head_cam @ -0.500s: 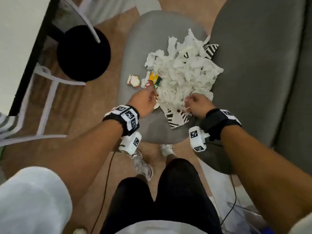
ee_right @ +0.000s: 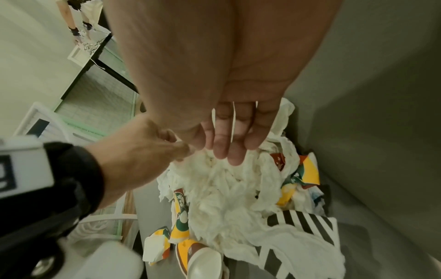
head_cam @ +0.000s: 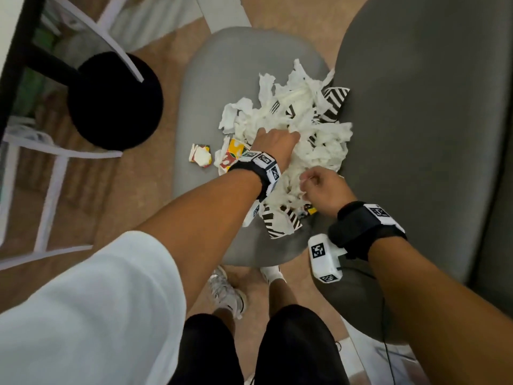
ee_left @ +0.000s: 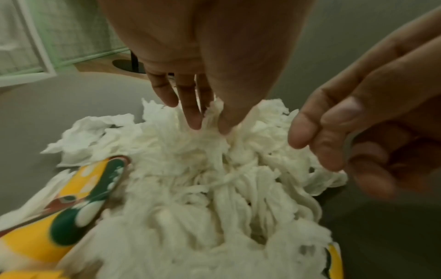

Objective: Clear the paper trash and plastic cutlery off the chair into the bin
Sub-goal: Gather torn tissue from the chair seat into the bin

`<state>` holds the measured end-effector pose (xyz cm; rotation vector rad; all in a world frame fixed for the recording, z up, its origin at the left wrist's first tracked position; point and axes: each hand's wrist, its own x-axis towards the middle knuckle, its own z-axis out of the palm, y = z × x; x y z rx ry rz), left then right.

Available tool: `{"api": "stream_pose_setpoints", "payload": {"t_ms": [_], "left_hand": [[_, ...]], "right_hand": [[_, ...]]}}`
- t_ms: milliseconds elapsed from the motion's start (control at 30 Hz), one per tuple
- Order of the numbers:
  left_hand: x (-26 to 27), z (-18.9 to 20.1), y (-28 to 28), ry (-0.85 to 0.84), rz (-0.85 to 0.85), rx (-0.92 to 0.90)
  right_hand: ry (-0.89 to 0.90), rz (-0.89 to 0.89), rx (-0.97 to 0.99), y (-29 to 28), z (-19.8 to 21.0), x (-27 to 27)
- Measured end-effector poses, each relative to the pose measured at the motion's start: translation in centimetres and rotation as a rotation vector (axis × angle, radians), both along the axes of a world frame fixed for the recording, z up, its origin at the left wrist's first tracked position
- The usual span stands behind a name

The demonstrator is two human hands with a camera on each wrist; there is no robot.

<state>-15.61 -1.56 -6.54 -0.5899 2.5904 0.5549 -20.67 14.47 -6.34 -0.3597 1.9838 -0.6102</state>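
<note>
A grey chair seat (head_cam: pixel 205 87) filled the middle of the head view, with a larger grey upholstered piece (head_cam: pixel 422 112) at three o'clock and a black round base (head_cam: pixel 116 101) on the floor at nine o'clock. On the seat lay the paper trash (head_cam: pixel 313 137), a loose heap of torn white tissue reaching from the seat's centre toward its three o'clock edge. Black-and-white striped paper (head_cam: pixel 333 102) stuck out at the heap's one o'clock side, and another striped piece (head_cam: pixel 280 223) at six o'clock. Yellow, red and green printed scraps (head_cam: pixel 231 154) sat at the heap's nine o'clock edge, with one small scrap (head_cam: pixel 200 155) apart from the rest, farther toward nine o'clock. A white plastic fork (head_cam: pixel 291 100), tines dark against the tissue, lay in the heap's upper part.

The left hand (head_cam: pixel 273 141) reached across, palm down, forearm stretched from seven o'clock; in the left wrist view its fingers (ee_left: pixel 193 113) pointed down, nearly straight, tips pushed into the tissue, so that grip was open, pressing rather than closing. The right hand (head_cam: pixel 323 188) sat at the heap's five o'clock edge, knuckles up; the right wrist view showed its fingers (ee_right: pixel 232 143) extended over the tissue with thin white strands between them, so the grip looked loose and unclenched.
</note>
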Motion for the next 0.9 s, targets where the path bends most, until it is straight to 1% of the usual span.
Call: {"api": "stream_pose_setpoints", "payload": {"t_ms": [67, 133, 200, 300, 367, 433, 500, 533, 633, 700, 800, 900], "left_hand": [[1.0, -0.4, -1.2, 0.021, 0.099, 0.032], [2.5, -0.6, -2.3, 0.063, 0.257, 0.071], [4.2, -0.8, -3.3, 0.088, 0.392, 0.076], [5.9, -0.9, -4.0, 0.122, 0.508, 0.136], [6.5, -0.9, -4.2, 0.142, 0.553, 0.199], [6.8, -0.8, -4.1, 0.145, 0.615, 0.245], [7.0, -0.7, -3.9, 0.139, 0.684, 0.258], [7.1, -0.7, -3.7, 0.146, 0.726, 0.269], [7.5, -0.9, -3.2, 0.231, 0.820, 0.320], [7.6, -0.8, -2.8, 0.255, 0.858, 0.363], [7.9, -1.0, -2.7, 0.186, 0.927, 0.388], [8.8, -1.6, -3.1, 0.095, 0.910, 0.337]], "right_hand": [[0.089, 0.059, -0.008, -0.8, -0.1, -0.6], [0.252, 0.152, -0.019, -1.8, 0.0, -1.1], [0.380, 0.182, -0.062, -3.0, -0.1, -1.3], [0.523, 0.269, -0.075, -4.9, -1.0, -1.3], [0.530, 0.350, -0.042, -6.0, -1.8, -1.2], [0.531, 0.489, 0.029, -6.7, -2.3, -0.9], [0.588, 0.636, 0.084, -6.8, -2.8, -0.6], [0.617, 0.682, 0.098, -6.8, -2.9, -0.4], [0.675, 0.761, 0.114, -6.6, -3.5, -0.1], [0.726, 0.785, 0.086, -6.4, -3.8, 0.0], [0.735, 0.795, 0.002, -6.4, -3.8, 0.3], [0.617, 0.838, -0.044, -6.7, -3.8, 0.7]]}}
